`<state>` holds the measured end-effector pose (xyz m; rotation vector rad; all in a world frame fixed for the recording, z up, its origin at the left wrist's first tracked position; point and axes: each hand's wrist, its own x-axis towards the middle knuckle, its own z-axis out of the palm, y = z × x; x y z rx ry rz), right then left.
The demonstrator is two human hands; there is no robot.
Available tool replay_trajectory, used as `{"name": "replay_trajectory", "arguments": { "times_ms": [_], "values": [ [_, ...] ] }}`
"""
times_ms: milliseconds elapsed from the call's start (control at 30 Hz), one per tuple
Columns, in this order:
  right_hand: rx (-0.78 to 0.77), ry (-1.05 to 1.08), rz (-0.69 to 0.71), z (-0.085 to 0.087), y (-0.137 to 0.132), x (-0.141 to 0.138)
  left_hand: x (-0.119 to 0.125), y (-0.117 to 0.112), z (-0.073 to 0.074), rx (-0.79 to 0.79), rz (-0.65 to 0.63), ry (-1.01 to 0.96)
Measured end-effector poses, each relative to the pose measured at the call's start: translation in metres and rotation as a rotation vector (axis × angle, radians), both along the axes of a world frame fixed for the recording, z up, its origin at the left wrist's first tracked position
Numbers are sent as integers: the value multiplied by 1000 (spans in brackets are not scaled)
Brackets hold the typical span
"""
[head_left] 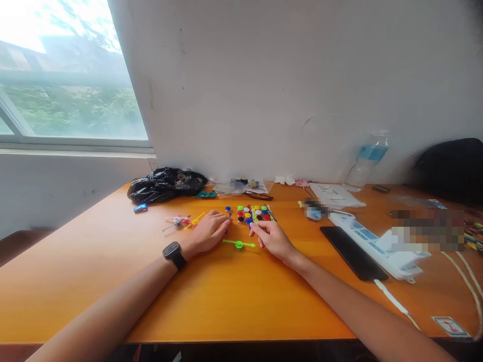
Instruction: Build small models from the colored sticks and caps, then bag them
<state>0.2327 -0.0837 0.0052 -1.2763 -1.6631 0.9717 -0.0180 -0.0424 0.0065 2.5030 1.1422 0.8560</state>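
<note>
My left hand (210, 231), with a black watch on its wrist, is palm down on the table. Its fingers are closed round a blue plastic stick (230, 215) that shows at both sides of the fingertips. To its right, my right hand (272, 239) pinches a small blue piece (250, 226), mostly hidden by the fingertips. Just beyond are rows of coloured discs (240, 213) with green and white sticks (254, 215) lying at them. Between the hands and nearer me, a green stick (247, 244) crosses a green disc (238, 245).
Left of my left hand lie yellow and red pieces (196, 219) and a small spring (167, 228). A black plastic bag (166, 185) sits at the back left. At right are a black phone (352, 252), a white power strip (368, 241) and a clear bottle (364, 163).
</note>
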Motion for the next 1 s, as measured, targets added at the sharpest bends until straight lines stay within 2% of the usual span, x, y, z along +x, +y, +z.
{"name": "replay_trajectory", "arguments": {
  "times_ms": [133, 233, 433, 667, 800, 1000],
  "values": [
    [-8, -6, -5, 0, 0, -1, 0, 6, -11, 35, 72, 16],
    [-1, -15, -5, 0, 0, -1, -1, 7, -14, 14, 131, 13],
    [-2, -10, 7, -1, 1, 0, -2, 2, -7, -5, 211, 54],
    [16, -28, 22, -1, 0, 0, -1, -1, -1, -4, 228, 90],
    [31, -43, 27, 1, -1, -1, -3, 2, -2, -20, 290, -9],
    [57, -57, 62, 1, -2, -2, -4, 15, -15, 29, 291, -153]
  ]
}}
